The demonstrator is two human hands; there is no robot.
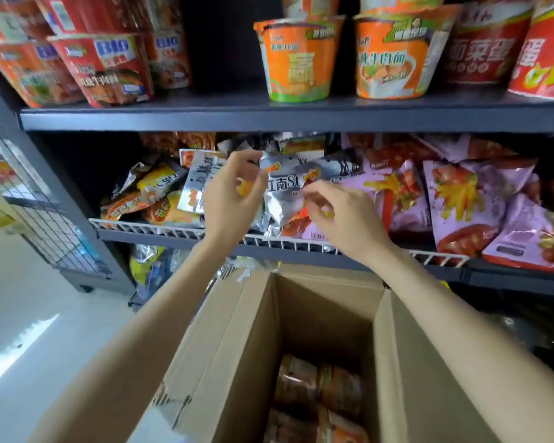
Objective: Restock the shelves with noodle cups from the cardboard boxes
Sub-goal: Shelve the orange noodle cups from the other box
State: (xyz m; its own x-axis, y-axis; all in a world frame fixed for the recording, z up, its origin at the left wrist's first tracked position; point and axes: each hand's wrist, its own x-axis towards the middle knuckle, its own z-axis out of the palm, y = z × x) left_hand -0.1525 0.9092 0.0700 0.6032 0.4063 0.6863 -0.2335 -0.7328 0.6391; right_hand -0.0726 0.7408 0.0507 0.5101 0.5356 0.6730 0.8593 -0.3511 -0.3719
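Note:
An open cardboard box [304,318] stands below me, and orange-red noodle cups [317,394] lie deep inside it. On the middle shelf a crinkled silver noodle packet [285,190] leans against the white wire rail [173,230]. My left hand [232,196] has curled fingers and pinches the packet's upper left edge. My right hand [343,212] pinches its front near the middle. Two orange noodle cups [296,59] [394,55] stand upright on the top shelf [237,118].
Red noodle cups [486,43] fill the top shelf's right end and red BIG packs [106,68] its left, with a dark gap between. Pink packets [461,206] crowd the middle shelf's right. A wire side panel [45,212] and pale floor [39,314] lie at left.

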